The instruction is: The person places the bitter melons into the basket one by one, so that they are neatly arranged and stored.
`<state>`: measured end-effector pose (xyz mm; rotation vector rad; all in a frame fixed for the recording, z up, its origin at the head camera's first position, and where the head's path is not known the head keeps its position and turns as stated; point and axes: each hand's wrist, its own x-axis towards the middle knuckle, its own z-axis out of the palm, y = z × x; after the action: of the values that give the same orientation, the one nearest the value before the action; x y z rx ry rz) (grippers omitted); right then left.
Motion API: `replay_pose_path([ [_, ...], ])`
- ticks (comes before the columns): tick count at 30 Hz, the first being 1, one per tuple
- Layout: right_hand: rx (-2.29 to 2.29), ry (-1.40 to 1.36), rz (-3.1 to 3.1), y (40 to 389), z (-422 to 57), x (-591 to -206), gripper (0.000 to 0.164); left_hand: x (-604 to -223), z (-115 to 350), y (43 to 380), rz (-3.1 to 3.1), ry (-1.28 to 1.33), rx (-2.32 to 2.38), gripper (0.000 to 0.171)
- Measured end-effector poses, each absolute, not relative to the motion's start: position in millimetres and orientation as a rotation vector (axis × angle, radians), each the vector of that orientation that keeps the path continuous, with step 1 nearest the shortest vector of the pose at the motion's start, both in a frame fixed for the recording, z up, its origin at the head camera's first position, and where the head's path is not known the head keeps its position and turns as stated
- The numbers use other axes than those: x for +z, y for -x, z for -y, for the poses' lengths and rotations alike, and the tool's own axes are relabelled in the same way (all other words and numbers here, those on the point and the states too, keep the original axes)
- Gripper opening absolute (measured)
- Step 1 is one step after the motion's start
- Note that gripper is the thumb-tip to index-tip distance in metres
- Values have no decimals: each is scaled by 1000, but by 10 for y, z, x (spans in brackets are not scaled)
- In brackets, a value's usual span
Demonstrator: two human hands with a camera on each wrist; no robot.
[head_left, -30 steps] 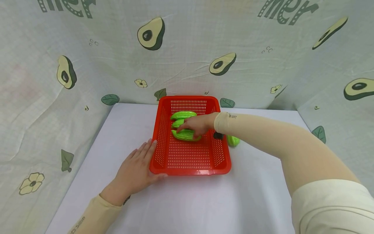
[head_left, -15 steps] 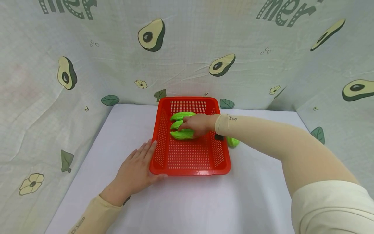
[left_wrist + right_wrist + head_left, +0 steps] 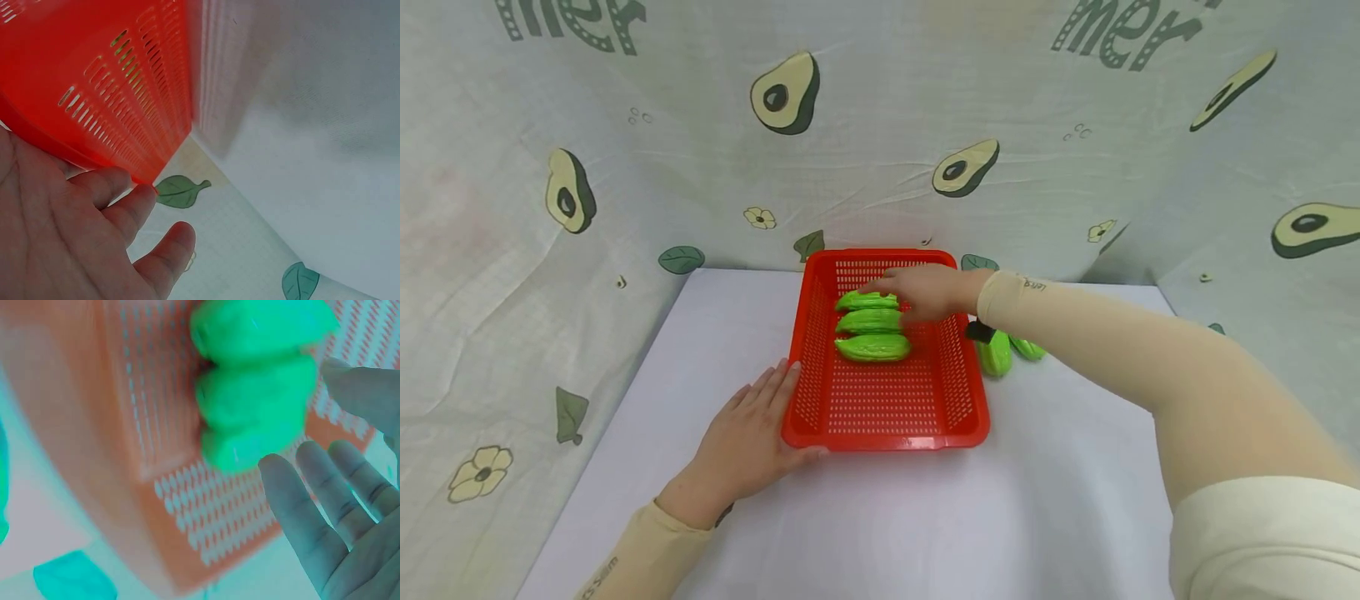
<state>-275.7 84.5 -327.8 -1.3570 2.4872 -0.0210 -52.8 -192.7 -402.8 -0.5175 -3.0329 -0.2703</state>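
A red perforated plastic basket (image 3: 880, 442) stands on the white table. Inside it, three ridged green bitter melons lie side by side: a near one (image 3: 874, 348), a middle one (image 3: 868, 322) and a far one (image 3: 867, 301). My right hand (image 3: 928, 292) hovers over their right ends with fingers extended and covers part of the far melon. In the right wrist view, my right hand (image 3: 344, 506) has spread fingers and nothing in its grasp. My left hand (image 3: 748, 437) rests flat against the basket's front left corner, fingers along the left rim.
Outside the basket's right wall lie two more green melons, one close to the wall (image 3: 996, 357) and another (image 3: 1028, 347) partly under the right forearm. A cloth printed with avocados (image 3: 786, 92) hangs behind and at both sides of the table.
My right hand has let go of the nearest melon and lifted back and to the right. All three melons show more fully, and a second one outside has come into view. The left hand stays put.
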Motion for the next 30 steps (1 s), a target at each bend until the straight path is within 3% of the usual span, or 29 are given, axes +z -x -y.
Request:
replay_pose_path([
  [5,-158,1235,-2652,2869,-1340,-2951,75,-4011,1918,530,3040,517,-275,118],
  [10,-279,1001,-2718,2933,-2017,-2910,75,-4006,1918,521,3047,512,-274,118],
  [18,-412,673,-2702,2767,-2858,-3339,72,-4001,1900,510,3052,506,-267,120],
  [30,-499,536,-2618,2589,-3004,-3979,73,-4024,1903,521,3062,516,-268,120],
])
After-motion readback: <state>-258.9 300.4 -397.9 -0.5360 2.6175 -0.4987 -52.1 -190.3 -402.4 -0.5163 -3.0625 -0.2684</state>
